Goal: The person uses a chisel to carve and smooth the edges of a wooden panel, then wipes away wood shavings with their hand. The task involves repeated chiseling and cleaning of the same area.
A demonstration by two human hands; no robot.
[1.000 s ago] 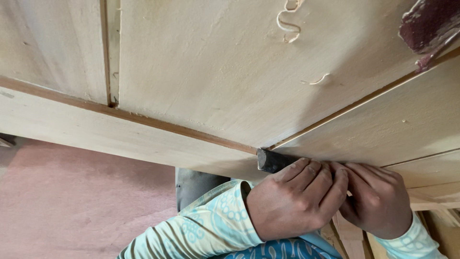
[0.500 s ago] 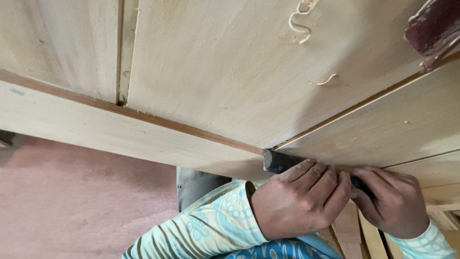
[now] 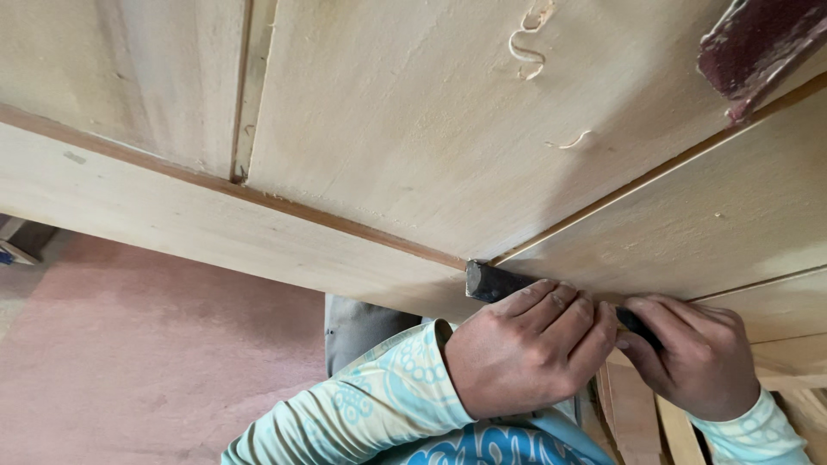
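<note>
Gripping a dark chisel-like tool (image 3: 495, 282), the left hand (image 3: 525, 349) and right hand (image 3: 693, 353) curled their fingers tightly round it, steadying its tip against the panel's (image 3: 413, 112) grooved corner, where the wood strip (image 3: 258, 194) ended

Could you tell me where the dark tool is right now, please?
In the head view, lower right of centre: the dark tool is held by both hands, its tip where the wooden panel's grooves meet.
</note>
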